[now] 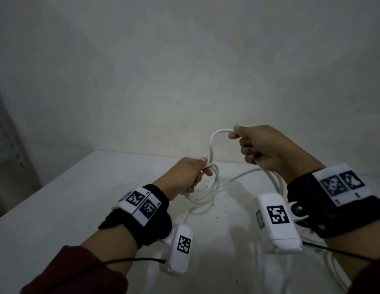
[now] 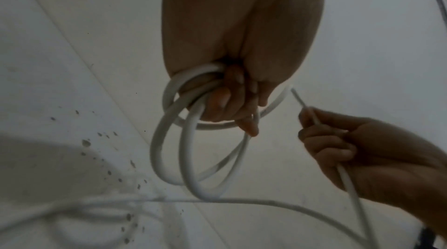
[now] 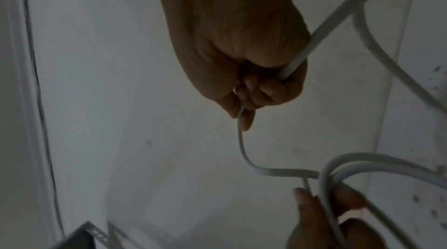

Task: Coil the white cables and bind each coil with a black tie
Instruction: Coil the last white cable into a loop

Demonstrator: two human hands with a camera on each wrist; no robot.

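Observation:
A white cable [image 1: 212,145] runs between both hands above the white table [image 1: 78,198]. My left hand [image 1: 189,177] grips a few hanging loops of the cable [image 2: 191,157], fingers curled round them. My right hand [image 1: 261,147] is raised higher and to the right, fist closed round the same cable [image 3: 321,31], which arcs from its thumb down to the left hand. The rest of the cable trails slack onto the table [image 1: 274,183]. No black tie shows in any view.
Small dark crumbs [image 1: 206,185] are scattered on the table under the hands. A pale wall [image 1: 184,71] stands behind the far table edge. A grey metal rack [image 1: 8,149] stands at the left.

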